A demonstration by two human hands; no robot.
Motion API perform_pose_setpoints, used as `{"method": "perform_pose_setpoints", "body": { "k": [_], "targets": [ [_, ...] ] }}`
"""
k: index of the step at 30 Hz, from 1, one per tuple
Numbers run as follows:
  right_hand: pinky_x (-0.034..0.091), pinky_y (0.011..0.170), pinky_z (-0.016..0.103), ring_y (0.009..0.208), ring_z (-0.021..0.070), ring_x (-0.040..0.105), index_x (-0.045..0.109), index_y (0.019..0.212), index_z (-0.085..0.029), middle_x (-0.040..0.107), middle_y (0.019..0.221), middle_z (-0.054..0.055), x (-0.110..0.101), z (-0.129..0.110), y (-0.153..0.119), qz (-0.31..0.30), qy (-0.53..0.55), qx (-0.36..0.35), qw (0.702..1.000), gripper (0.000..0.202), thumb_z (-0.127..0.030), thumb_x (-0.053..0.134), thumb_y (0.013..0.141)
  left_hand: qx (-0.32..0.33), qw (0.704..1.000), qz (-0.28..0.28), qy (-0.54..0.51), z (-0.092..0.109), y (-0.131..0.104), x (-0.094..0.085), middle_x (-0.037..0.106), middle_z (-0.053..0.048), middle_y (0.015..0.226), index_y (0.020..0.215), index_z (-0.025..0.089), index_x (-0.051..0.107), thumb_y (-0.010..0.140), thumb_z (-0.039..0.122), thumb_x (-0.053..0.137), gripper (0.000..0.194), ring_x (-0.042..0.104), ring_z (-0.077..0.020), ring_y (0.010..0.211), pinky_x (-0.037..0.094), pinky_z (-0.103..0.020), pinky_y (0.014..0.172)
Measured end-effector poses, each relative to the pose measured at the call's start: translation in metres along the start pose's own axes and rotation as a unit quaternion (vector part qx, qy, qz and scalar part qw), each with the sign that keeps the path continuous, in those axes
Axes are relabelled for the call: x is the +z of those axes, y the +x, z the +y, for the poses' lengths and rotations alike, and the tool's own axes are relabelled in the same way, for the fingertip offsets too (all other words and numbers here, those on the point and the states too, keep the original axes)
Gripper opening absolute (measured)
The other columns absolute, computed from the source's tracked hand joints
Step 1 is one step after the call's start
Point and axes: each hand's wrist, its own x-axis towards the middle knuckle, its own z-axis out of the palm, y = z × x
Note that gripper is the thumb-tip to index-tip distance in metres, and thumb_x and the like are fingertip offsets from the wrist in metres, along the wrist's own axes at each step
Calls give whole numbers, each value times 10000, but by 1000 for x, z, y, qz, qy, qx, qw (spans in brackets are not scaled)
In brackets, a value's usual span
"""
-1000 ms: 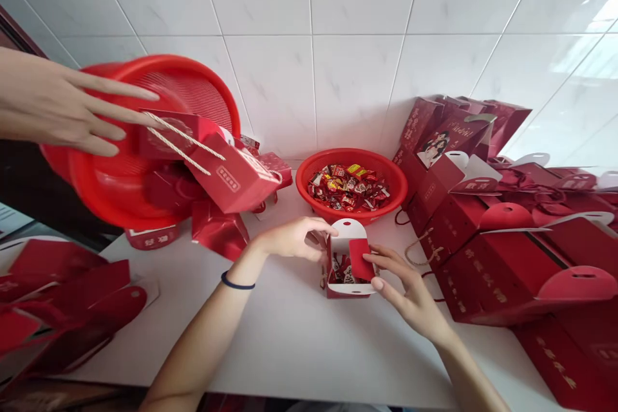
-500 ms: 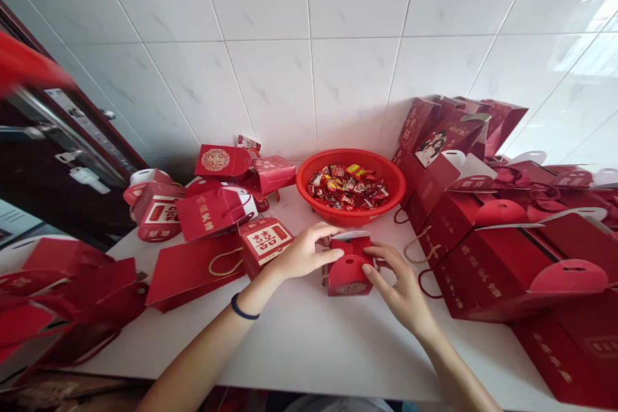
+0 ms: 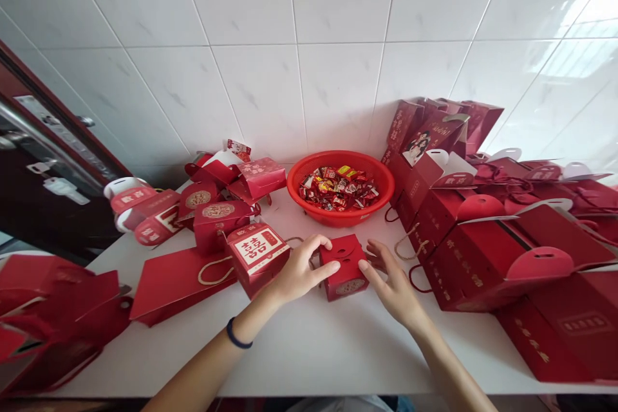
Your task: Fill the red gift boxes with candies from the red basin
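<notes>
A small red gift box [image 3: 344,268] with a gold round emblem stands on the white table in front of me, its top flaps folded down. My left hand [image 3: 309,265] is at its left side, thumb and fingertip on the top edge and corner. On the right side, my right hand [image 3: 392,280] has its thumb against the edge, with the other fingers curved beside the cord. Just behind the box sits a red plastic basket [image 3: 298,201] filled with wrapped candies [image 3: 338,188]. A box with a white double-happiness label [image 3: 258,250] stands left of my left hand.
Red boxes and bags [image 3: 483,264] are packed along the right side, some with cord handles. More red boxes [image 3: 219,225] and a lying red bag [image 3: 168,283] occupy the left. A tiled wall [image 3: 338,90] rises behind; a dark door with keys [image 3: 65,190] is at far left.
The small box's top flaps, raised before, now lie folded down. Boxes in the left pile have shifted. A blurred red shape at upper left is gone, and the view has turned slightly right.
</notes>
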Motion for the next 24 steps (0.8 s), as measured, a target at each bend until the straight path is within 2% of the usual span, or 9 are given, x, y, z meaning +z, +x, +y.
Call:
{"method": "perform_pose_setpoints", "body": {
  "k": [4,6,8,10,14,17,19,21,24],
  "targets": [
    [472,1085,425,1382,290,505,506,1427,-240,519,1497,138,-5,-4,-3,-27,1,47,999,695,-706,476,911,-10,999,-14,-27,-3,-1,8,634,-30,1031,999,230,516,844,445,649,296,617,-218,969,523,-334,861],
    [485,1051,414,1360,291,520,533,1418,-242,534,1485,126,-9,-5,-3,-22,-20,65,997,702,-725,416,923,-4,999,-18,-34,-3,-2,11,625,-31,1032,993,228,514,836,448,649,302,610,-215,967,518,-329,860],
    [531,938,402,1214,291,614,579,1370,-221,634,1350,132,-13,-5,-3,-22,-42,75,996,705,-732,364,934,1,999,-20,-47,-3,-3,14,616,-29,1025,988,224,515,833,444,647,300,606,-209,956,514,-324,859],
    [545,817,365,1014,262,671,641,1268,-201,718,1133,113,-19,-4,-3,-34,-53,67,996,676,-717,343,948,-1,997,-29,-68,-1,-5,16,606,-25,1012,982,221,510,833,444,646,300,605,-198,925,517,-314,831],
    [503,704,293,783,203,641,721,982,-193,709,822,57,-32,0,-6,-35,-63,37,997,569,-682,433,933,-1,993,-53,-102,3,-7,19,591,-18,995,976,215,505,835,440,653,304,604,-181,879,523,-292,778],
    [469,631,284,661,188,594,719,811,-173,647,658,38,-44,-2,-11,6,-50,40,998,520,-680,603,826,5,994,-59,-95,5,-8,22,593,-21,992,986,210,515,841,420,657,292,599,-179,865,518,-290,765],
    [465,632,287,659,187,589,718,765,-164,654,666,45,-50,-6,-18,49,-7,30,998,486,-649,713,738,9,994,-64,-88,7,-9,25,605,-27,993,992,209,519,848,411,656,283,599,-181,859,515,-292,758],
    [472,651,285,684,182,594,725,772,-164,675,713,52,-53,-11,-28,101,45,14,994,446,-603,768,702,22,994,-67,-81,9,-11,30,621,-31,995,990,209,524,852,403,658,273,600,-183,861,511,-293,761],
    [496,677,280,724,178,616,728,835,-176,691,761,51,-49,-18,-45,177,105,-14,978,379,-530,798,718,47,994,-69,-75,14,-14,39,642,-34,993,983,210,533,855,400,667,265,603,-187,875,505,-297,783]
  ]
}}
